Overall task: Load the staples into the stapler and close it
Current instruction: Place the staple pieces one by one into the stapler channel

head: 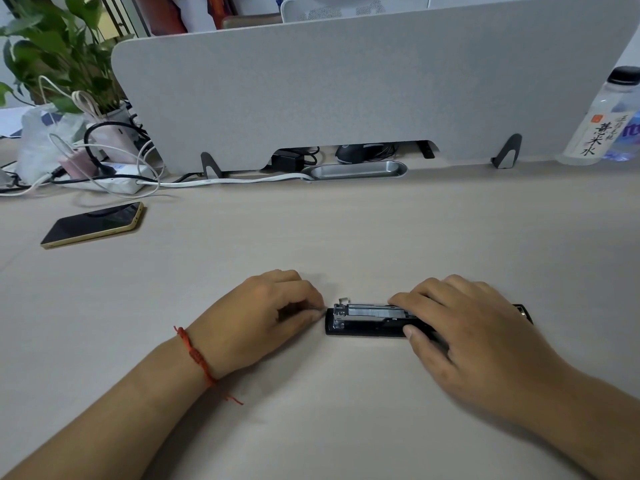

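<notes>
I see a pale wood-grain desk running the width of my view under even, soft light. A grey felt divider panel stands along its far edge on dark metal feet, with an oval metal cable tray set into the desktop below it. At far left a leafy potted plant rises above a tangle of cables and a white power strip. Beyond the divider I make out a white mesh chair back.
</notes>
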`<action>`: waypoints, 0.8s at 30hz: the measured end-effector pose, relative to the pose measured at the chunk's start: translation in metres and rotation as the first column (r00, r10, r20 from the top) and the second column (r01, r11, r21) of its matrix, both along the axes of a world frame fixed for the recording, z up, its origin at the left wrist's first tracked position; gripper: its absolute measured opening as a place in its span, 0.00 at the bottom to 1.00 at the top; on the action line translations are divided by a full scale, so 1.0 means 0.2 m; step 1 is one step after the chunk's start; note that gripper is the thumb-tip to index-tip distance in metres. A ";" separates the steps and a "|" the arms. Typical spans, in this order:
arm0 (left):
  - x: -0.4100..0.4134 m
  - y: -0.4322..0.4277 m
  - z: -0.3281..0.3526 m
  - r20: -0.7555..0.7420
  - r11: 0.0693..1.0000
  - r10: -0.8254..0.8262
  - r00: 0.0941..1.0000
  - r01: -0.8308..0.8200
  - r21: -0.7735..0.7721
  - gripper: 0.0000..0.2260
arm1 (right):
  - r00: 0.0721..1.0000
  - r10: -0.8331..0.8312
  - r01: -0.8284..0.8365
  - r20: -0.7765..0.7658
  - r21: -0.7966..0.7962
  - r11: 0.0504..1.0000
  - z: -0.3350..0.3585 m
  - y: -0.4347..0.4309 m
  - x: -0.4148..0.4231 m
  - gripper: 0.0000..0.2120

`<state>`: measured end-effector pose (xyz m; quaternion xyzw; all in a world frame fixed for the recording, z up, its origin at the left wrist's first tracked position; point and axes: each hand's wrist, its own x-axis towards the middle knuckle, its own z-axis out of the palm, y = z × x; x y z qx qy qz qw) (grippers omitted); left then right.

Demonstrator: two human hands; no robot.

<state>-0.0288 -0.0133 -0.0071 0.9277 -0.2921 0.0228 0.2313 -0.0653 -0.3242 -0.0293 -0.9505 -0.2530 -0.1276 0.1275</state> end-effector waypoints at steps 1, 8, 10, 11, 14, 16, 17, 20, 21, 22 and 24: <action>0.00 0.00 0.00 -0.002 1.000 0.007 1.000 -0.007 -0.010 0.04 | 1.000 0.001 -0.001 0.004 0.003 1.000 0.00 0.00 0.00 0.15; -0.01 0.01 -0.01 0.010 0.998 0.047 0.999 -0.046 -0.041 0.07 | 1.000 0.007 -0.007 0.016 0.000 1.000 -0.01 0.00 0.01 0.15; -0.01 0.01 -0.01 0.010 0.998 0.051 0.999 -0.050 -0.044 0.06 | 1.000 0.009 -0.009 0.019 0.003 1.000 -0.01 -0.01 0.01 0.15; -0.01 0.01 -0.01 0.010 0.998 0.051 0.999 -0.051 -0.043 0.06 | 1.000 0.010 -0.010 0.022 0.005 1.000 -0.01 -0.01 0.01 0.14; 0.00 0.01 -0.01 0.005 0.998 0.052 0.999 -0.052 -0.046 0.06 | 1.000 0.006 -0.006 0.027 0.011 1.000 -0.01 0.00 0.01 0.14; 0.00 0.02 -0.01 -0.008 0.997 0.050 0.999 -0.050 -0.054 0.06 | 1.000 0.003 -0.004 0.028 0.013 1.000 -0.02 0.00 0.00 0.14; 0.00 0.02 -0.01 -0.018 0.997 0.051 0.999 -0.052 -0.057 0.06 | 1.000 0.003 -0.003 0.026 0.014 1.000 -0.02 -0.01 0.00 0.14; 0.01 0.03 -0.02 -0.029 0.995 0.054 0.998 -0.056 -0.077 0.05 | 1.000 0.004 -0.004 0.018 0.015 1.000 -0.01 -0.01 0.00 0.14; 0.01 0.03 -0.02 -0.031 0.994 0.060 0.998 -0.063 -0.089 0.06 | 1.000 0.004 -0.004 0.015 0.015 1.000 -0.01 0.00 0.01 0.15; 0.01 0.03 -0.02 -0.036 0.992 0.073 0.997 -0.076 -0.097 0.07 | 1.000 0.003 -0.003 0.013 0.014 1.000 -0.01 0.00 0.01 0.15; 0.01 0.03 -0.02 -0.051 0.990 0.108 0.993 -0.112 -0.085 0.11 | 1.000 0.002 -0.002 0.013 0.014 1.000 -0.01 0.00 0.01 0.15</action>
